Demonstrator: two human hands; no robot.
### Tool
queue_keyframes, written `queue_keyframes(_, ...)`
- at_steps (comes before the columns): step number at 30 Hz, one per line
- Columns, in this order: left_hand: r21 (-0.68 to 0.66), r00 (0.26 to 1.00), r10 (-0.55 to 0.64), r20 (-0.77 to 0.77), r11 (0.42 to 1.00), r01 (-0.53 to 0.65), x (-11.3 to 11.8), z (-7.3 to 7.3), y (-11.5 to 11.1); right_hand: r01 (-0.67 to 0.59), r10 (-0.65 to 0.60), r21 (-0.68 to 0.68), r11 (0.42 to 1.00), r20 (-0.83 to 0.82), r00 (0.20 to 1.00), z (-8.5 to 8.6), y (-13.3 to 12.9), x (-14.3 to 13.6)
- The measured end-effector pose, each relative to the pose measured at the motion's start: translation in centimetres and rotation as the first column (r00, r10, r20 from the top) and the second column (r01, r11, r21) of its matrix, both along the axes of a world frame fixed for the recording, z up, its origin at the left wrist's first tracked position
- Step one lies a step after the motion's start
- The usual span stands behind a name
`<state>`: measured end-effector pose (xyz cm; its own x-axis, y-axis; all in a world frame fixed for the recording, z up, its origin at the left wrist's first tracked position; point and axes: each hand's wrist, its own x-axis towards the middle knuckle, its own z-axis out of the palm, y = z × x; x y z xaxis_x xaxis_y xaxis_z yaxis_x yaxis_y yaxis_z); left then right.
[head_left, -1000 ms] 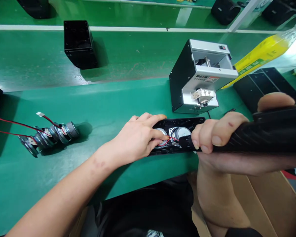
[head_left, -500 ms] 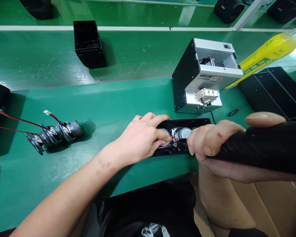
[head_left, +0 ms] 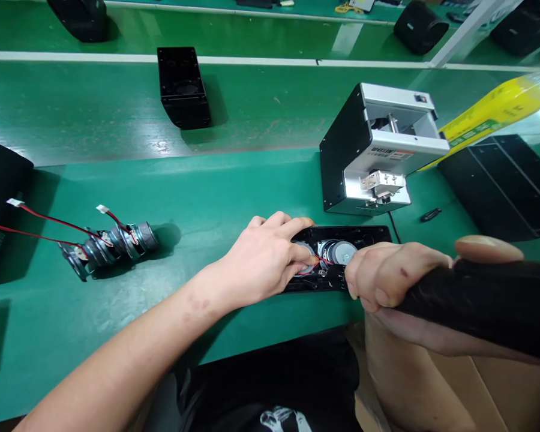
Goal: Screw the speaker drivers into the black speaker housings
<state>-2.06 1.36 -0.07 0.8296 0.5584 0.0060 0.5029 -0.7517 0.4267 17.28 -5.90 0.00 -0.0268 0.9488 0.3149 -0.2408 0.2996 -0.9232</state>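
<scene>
A long black speaker housing [head_left: 371,234] lies on the green bench with round speaker drivers [head_left: 343,253] inside it. My left hand [head_left: 270,258] reaches over its left end, one finger along the far edge. Its lower fingertips are closed at the thin red wire [head_left: 324,261] beside the left driver, which they partly cover. My right hand [head_left: 387,273] is wrapped round a thick black electric screwdriver [head_left: 490,300], held over the right end of the housing. The fingers and housing hide the driver's tip.
A silver-and-black screw feeder [head_left: 384,150] stands behind the housing, with a yellow-labelled bottle [head_left: 490,114] and a black box [head_left: 504,186] to its right. Left lies a row of loose speaker drivers [head_left: 110,249] with red wires. An open black enclosure [head_left: 184,90] sits farther back.
The whole view has shifted slightly, so the bench items sit lower and farther right. Both hands keep nearly the same places; a dark piece by the right fingertips no longer shows over the housing.
</scene>
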Motion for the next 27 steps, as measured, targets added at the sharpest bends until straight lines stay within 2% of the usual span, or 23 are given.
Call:
queue_keyframes(3,-0.007,1.000,0.004,0.000,1.000,-0.004,0.0,0.1,0.0,0.069,-0.069,0.102,0.992,-0.005,0.998,-0.1,0.1,-0.4)
queue_keyframes(5,-0.004,1.000,0.007,0.001,1.000,-0.007,0.0,0.0,-0.1,0.074,-0.073,0.120,0.990,-0.011,0.997,-0.2,0.1,-0.5)
queue_keyframes(10,0.009,1.000,0.009,-0.008,1.000,-0.009,0.1,0.0,-0.1,0.071,-0.070,0.091,0.993,-0.015,0.997,-0.1,-0.1,-0.6)
queue_keyframes(13,0.013,1.000,0.011,-0.014,1.000,-0.010,0.0,0.0,-0.1,0.073,-0.071,0.027,0.997,-0.062,0.996,0.3,0.3,-0.4)
queue_keyframes(15,0.011,1.000,0.009,-0.019,1.000,-0.009,0.0,0.1,-0.2,-0.010,0.011,0.028,1.000,-0.037,0.999,0.8,0.8,0.2)
queue_keyframes(19,0.008,1.000,0.006,-0.019,1.000,-0.005,-0.1,0.1,-0.2,-0.292,0.279,0.049,0.955,0.182,0.943,1.6,1.6,2.0)
queue_keyframes(25,0.020,1.000,0.012,-0.012,1.000,-0.012,0.0,0.0,-0.2,-0.387,0.384,-0.028,0.921,0.220,0.897,1.8,1.7,3.0)
queue_keyframes(27,0.024,1.000,0.013,-0.010,1.000,-0.013,0.0,-0.1,-0.2,-0.356,0.349,-0.003,0.935,0.200,0.916,1.6,1.6,2.1)
